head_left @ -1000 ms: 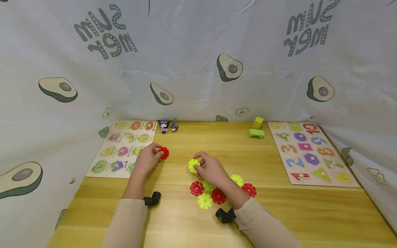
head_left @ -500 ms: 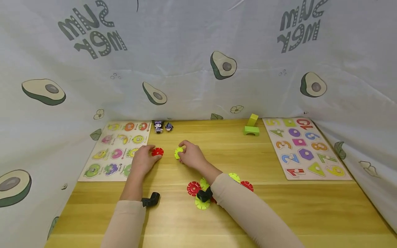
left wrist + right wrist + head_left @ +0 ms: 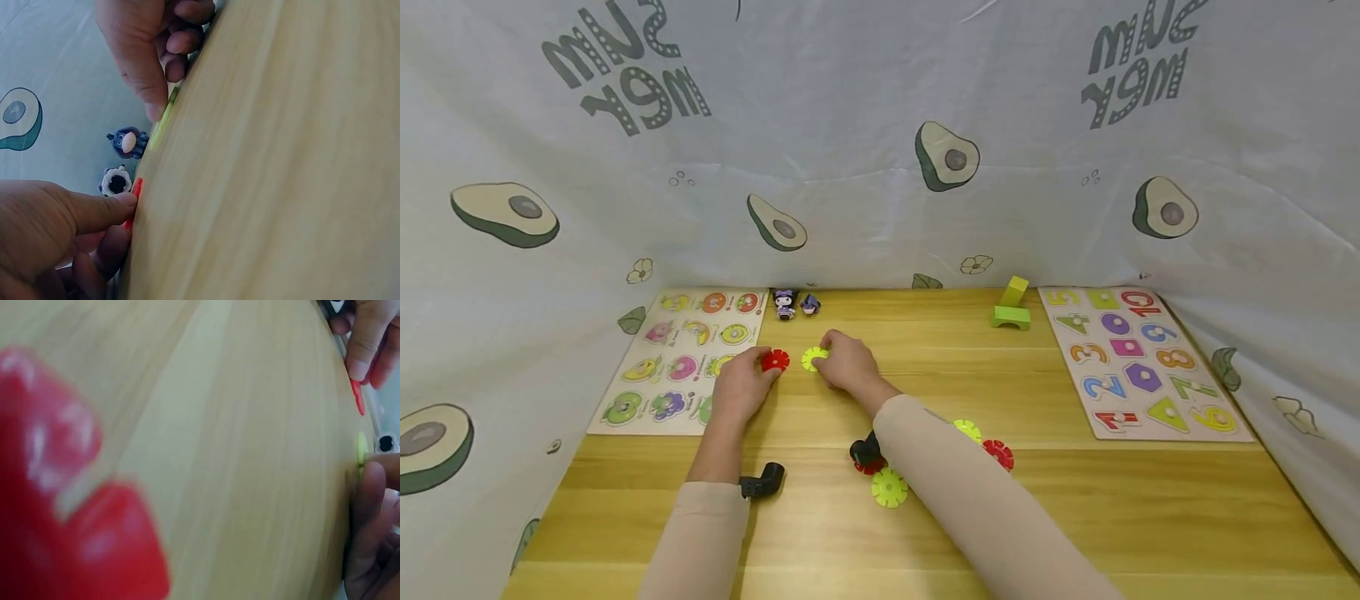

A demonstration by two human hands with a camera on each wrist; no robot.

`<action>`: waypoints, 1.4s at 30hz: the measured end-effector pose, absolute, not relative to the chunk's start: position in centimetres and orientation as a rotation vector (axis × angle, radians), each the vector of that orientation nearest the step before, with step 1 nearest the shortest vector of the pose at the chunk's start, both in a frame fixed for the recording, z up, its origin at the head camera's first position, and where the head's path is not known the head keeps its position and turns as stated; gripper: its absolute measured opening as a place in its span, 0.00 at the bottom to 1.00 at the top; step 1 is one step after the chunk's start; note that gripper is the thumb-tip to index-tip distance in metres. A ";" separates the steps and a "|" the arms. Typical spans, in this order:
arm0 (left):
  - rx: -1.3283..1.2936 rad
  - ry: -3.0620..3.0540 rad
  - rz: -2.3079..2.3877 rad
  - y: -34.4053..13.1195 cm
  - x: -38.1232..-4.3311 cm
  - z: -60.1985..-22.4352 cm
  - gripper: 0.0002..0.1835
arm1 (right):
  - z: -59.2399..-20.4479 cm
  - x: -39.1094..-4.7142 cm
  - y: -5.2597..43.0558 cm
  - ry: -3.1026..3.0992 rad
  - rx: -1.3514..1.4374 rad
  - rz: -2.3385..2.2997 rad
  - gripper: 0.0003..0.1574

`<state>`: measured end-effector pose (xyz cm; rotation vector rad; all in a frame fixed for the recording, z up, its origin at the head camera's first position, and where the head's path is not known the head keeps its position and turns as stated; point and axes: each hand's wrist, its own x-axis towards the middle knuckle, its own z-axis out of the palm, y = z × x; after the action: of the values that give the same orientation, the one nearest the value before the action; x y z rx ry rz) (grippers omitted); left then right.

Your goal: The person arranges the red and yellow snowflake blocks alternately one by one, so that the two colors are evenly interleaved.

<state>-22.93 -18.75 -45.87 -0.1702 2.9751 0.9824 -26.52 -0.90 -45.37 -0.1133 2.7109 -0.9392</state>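
Note:
My left hand (image 3: pixel 742 387) pinches a red notched disc (image 3: pixel 776 361) by its left edge, just right of the fruit puzzle board (image 3: pixel 647 400). To its right, my right hand (image 3: pixel 848 364) has thumb and fingers on a yellow-green notched disc (image 3: pixel 813 359). Both discs lie nearly flat at the tabletop, a small gap apart. In the left wrist view the red disc (image 3: pixel 135 199) is between left thumb and finger, and the yellow-green disc (image 3: pixel 164 119) sits under the right fingertips. In the right wrist view the yellow-green disc (image 3: pixel 362 449) is partly hidden by the right hand.
More red and yellow-green discs (image 3: pixel 890 487) lie under the right forearm, some hidden. Two small figurines (image 3: pixel 784 305) stand at the back left. Green blocks (image 3: pixel 1011 317) and a number puzzle board (image 3: pixel 1101 425) are at the right. A patterned cloth hangs behind.
My right hand has carried the yellow-green disc leftward from above the pile and lowered it beside the red one. My left hand keeps the red disc near the fruit board.

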 end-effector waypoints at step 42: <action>-0.115 2.561 1.591 -15.2 -23.3 -47.6 0.28 | -44.0 -16.7 10.5 2.468 -0.645 -0.935 0.23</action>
<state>-23.28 -15.18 -47.62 -0.1150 2.5610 1.5906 -16.66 10.46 -43.97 -0.6455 2.4683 -0.9354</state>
